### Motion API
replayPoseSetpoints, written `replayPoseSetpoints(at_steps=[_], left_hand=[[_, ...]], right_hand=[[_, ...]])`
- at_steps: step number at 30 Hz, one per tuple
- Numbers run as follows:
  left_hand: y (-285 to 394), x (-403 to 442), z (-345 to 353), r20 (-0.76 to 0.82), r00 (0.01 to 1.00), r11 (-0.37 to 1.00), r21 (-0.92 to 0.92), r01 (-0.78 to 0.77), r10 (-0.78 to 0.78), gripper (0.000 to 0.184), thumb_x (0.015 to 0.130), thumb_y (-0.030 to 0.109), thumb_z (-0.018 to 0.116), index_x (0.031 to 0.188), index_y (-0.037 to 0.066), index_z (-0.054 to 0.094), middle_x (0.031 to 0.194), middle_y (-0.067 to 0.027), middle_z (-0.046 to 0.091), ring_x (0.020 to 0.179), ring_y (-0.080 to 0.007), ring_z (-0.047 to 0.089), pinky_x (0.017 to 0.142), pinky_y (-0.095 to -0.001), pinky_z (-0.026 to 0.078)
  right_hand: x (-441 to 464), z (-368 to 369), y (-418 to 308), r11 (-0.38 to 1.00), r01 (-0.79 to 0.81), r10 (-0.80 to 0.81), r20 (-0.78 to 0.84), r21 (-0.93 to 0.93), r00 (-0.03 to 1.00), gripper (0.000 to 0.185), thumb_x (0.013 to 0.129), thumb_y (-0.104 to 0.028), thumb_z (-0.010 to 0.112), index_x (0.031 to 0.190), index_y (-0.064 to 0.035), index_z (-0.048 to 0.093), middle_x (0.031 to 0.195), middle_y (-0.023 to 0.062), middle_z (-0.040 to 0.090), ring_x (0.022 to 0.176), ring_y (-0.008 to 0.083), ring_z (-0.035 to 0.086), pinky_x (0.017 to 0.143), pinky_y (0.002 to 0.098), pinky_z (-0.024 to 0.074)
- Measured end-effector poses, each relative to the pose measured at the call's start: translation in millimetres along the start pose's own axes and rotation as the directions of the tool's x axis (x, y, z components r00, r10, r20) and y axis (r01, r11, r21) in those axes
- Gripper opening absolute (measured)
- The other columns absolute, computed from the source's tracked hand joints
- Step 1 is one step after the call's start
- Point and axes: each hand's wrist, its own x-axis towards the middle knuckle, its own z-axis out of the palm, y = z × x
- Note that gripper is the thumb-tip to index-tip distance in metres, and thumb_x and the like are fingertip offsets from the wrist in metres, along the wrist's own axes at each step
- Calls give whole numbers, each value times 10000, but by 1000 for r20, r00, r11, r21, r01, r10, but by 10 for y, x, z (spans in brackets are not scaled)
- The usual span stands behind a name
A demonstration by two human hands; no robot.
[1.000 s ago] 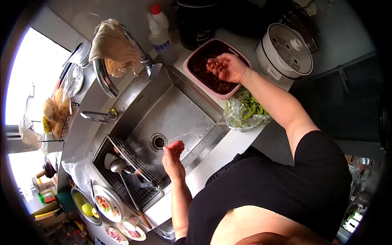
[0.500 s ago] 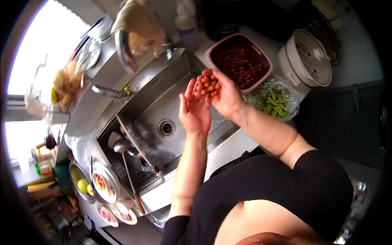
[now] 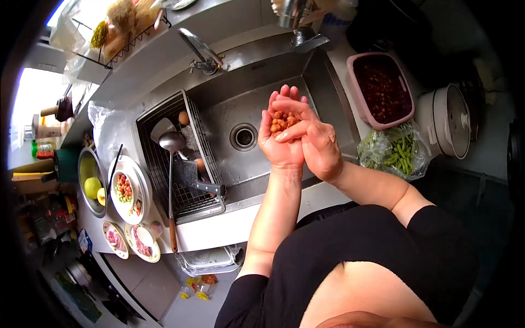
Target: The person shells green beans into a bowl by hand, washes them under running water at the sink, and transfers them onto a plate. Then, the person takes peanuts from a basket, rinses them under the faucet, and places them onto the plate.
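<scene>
My left hand (image 3: 283,151) is cupped palm up over the steel sink (image 3: 229,112), with a small heap of reddish-brown peanuts (image 3: 284,121) in it. Curled over from the side, my right hand (image 3: 322,151) touches the left, its fingers around and partly covering the peanuts. Both hands are closed about the heap. To their right, on the counter, stands a pink basin (image 3: 357,94) holding more of these peanuts in dark liquid. Below the hands, the drain (image 3: 243,136) lies in the sink floor.
A wire rack (image 3: 147,158) in the sink's left part holds a ladle (image 3: 171,142), a cleaver (image 3: 191,175) and eggs. Left of it stand a plate of chopped food (image 3: 143,180) and small meat dishes (image 3: 115,239). Bagged green pods (image 3: 402,156) and a white pot (image 3: 440,123) are right.
The peanuts, earlier mostly in my right hand beside the basin, now lie in my left palm with my right fingers over them. The hands are nearer the sink's middle; the view has shifted.
</scene>
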Motion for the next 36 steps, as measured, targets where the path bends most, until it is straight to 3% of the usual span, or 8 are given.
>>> replayPoseSetpoints(at_steps=[4, 12, 14, 16, 19, 28, 30, 36], left_hand=[[100, 14, -7, -18, 1000, 1000, -23, -7, 6, 397, 947, 294, 323, 1183, 54, 533, 1312, -126, 460, 1246, -292, 392, 1084, -440, 266], [193, 207, -124, -132, 988, 948, -316, 36, -81, 319, 918, 233, 405, 1089, 27, 578, 1167, -159, 562, 1189, -330, 446, 1060, -477, 311], [252, 282, -193, -165, 983, 946, -323, 20, -77, 322, 919, 222, 391, 1083, 19, 579, 1161, -164, 561, 1185, -330, 449, 1057, -486, 314], [302, 372, -262, -238, 970, 959, -283, -15, -55, 335, 920, 204, 361, 1078, 6, 580, 1157, -178, 562, 1185, -335, 447, 1060, -487, 305], [330, 516, -391, -272, 959, 972, -235, 15, -81, 352, 925, 209, 337, 1074, 4, 581, 1141, -176, 569, 1162, -325, 468, 1053, -483, 313], [220, 906, -453, -339, 936, 992, -117, 54, -91, 337, 930, 210, 344, 1065, -4, 567, 1112, -179, 577, 1115, -320, 503, 1022, -471, 363], [188, 948, -425, -349, 933, 994, -93, 52, -81, 326, 931, 206, 347, 1061, -8, 556, 1114, -182, 576, 1106, -327, 513, 1017, -469, 371], [113, 982, -565, -208, 978, 976, 218, 28, 18, 358, 953, 255, 364, 1134, 7, 548, 1158, -123, 567, 1097, -260, 524, 972, -385, 422]], right_hand=[[59, -77, 104, 952, 141, -87, 201, -271, 976, 463, 958, -344, 312, 1108, 37, 529, 1254, 155, 456, 1213, 221, 394, 1041, 356, 261], [468, -391, 53, 914, 221, -204, 87, -340, 975, 377, 935, -277, 386, 1141, 13, 511, 1282, 127, 433, 1235, 230, 365, 1043, 365, 240], [746, -669, -31, 634, 237, -347, 3, -736, 938, 290, 905, -155, 444, 1152, -11, 493, 1248, 127, 457, 1197, 250, 404, 1018, 363, 285], [1107, -1196, -71, -207, 222, -523, 299, -953, 798, 296, 880, -84, 480, 1175, -58, 486, 1185, 157, 506, 1091, 309, 495, 921, 368, 395], [1239, -1462, -14, -3, 82, -247, 80, -997, 966, 264, 876, -99, 501, 1139, -84, 502, 1073, 183, 555, 952, 366, 547, 787, 393, 459], [1114, -1448, 83, 3, 79, -293, 74, -997, 953, 212, 859, -76, 520, 1071, -67, 515, 972, 156, 571, 903, 359, 547, 760, 419, 453], [1070, -1384, 78, -200, 140, -415, 214, -970, 884, 274, 844, -58, 523, 1118, -65, 516, 1072, 148, 539, 994, 340, 516, 841, 409, 431], [665, -850, 614, 546, 51, -147, -35, -836, 989, 340, 919, -143, 443, 1235, -23, 481, 1300, 127, 435, 1232, 224, 387, 1032, 324, 294]])
